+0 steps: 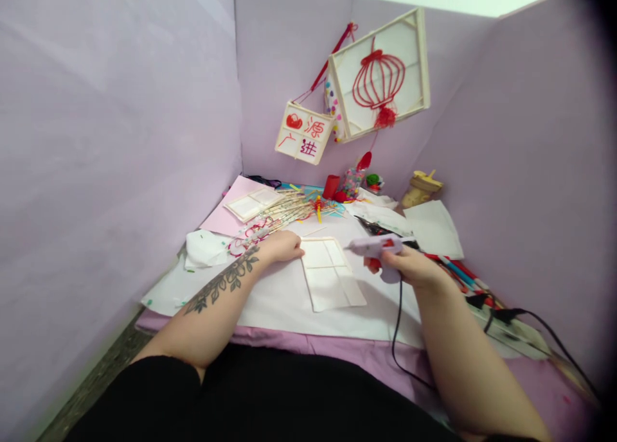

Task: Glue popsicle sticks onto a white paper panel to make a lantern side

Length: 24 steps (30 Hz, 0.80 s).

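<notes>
My left hand (pixel 288 246) is closed on the upper left edge of a small white frame (pixel 332 278), a paper panel bordered and crossed by thin sticks. The frame lies at a slant on the white table covering. In my right hand (pixel 407 264) is a pale purple hot glue gun (pixel 373 245), with fingers wrapped round its handle and trigger. Its nozzle points left, near the frame's upper right edge; I cannot tell whether it touches. A black cord (pixel 396 339) runs down from the handle.
Thin sticks (pixel 289 209) and another stick frame (pixel 253 203) lie behind my left hand. Decorated frames, one with a red lantern (pixel 378 82), hang at the back. A yellow cup (pixel 421 188) stands back right. Markers (pixel 463 272) and a power strip (pixel 511 329) lie right.
</notes>
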Motion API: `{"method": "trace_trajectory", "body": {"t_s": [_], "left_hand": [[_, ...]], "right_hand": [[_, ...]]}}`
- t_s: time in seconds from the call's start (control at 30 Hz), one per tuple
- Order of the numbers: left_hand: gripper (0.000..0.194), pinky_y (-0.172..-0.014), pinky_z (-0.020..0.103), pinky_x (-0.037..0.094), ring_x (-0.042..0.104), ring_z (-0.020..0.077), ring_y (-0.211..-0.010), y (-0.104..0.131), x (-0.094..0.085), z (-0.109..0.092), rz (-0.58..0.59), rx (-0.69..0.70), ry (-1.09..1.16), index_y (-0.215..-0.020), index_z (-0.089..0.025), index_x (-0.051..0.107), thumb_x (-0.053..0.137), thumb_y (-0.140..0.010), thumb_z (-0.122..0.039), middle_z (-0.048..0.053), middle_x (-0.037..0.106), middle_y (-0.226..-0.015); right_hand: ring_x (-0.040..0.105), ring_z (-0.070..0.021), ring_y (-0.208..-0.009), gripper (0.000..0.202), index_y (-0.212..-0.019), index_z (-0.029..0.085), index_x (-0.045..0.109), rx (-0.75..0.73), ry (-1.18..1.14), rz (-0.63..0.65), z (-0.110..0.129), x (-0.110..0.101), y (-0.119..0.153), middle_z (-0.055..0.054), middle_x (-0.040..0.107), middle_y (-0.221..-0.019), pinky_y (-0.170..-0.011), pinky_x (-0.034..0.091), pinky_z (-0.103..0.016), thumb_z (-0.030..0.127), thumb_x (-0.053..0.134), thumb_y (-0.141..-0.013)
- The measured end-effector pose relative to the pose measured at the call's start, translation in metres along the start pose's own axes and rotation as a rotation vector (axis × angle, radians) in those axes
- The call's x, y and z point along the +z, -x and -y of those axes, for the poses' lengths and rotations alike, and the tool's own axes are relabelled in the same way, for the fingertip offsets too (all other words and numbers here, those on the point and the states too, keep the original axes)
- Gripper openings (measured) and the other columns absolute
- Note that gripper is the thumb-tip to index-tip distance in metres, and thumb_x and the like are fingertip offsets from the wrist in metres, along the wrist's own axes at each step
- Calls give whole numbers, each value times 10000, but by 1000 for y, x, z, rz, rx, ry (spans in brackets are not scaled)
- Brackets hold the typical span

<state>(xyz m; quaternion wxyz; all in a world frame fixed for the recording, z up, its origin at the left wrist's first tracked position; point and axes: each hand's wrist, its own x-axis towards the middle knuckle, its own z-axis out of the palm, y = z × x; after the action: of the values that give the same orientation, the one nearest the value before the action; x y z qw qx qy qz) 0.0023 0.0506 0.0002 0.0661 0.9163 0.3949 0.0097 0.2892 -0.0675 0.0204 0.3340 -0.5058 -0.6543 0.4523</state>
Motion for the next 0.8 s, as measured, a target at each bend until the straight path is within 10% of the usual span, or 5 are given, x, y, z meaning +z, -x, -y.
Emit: {"method": "trace_trajectory", "body": {"t_s": [0.27,0.5,0.8], "left_hand": [[313,-746,304,463,631,231,-900,-3,-4,13,-179,-153,-69,-862,-166,687,422,-884,-331,118,673,-986],[222,-740,283,469,623,217,-920,-5,3,18,-192,-214,-83,-878,-178,678,462,-843,-219,93,657,-1011],[214,-758,290,482,635,223,-939,-3,-2,22,-86,-290,-83,-897,-189,682,486,-809,-199,102,677,-1027]], "right_hand": [[616,-226,-824,412,-982,175,630,48,388,-428,-40,-40,14,-111,661,-909,-718,493,-336,511,414,-878],[523,-280,-1081,470,-1213,166,573,137,1200,-275,-55,-29,7,-155,604,-1143,-909,372,-393,54,449,-774],[488,-297,-1163,564,-1299,163,518,174,1278,-398,-36,-18,12,-147,566,-1266,-905,386,-398,-1,426,-767]]}}
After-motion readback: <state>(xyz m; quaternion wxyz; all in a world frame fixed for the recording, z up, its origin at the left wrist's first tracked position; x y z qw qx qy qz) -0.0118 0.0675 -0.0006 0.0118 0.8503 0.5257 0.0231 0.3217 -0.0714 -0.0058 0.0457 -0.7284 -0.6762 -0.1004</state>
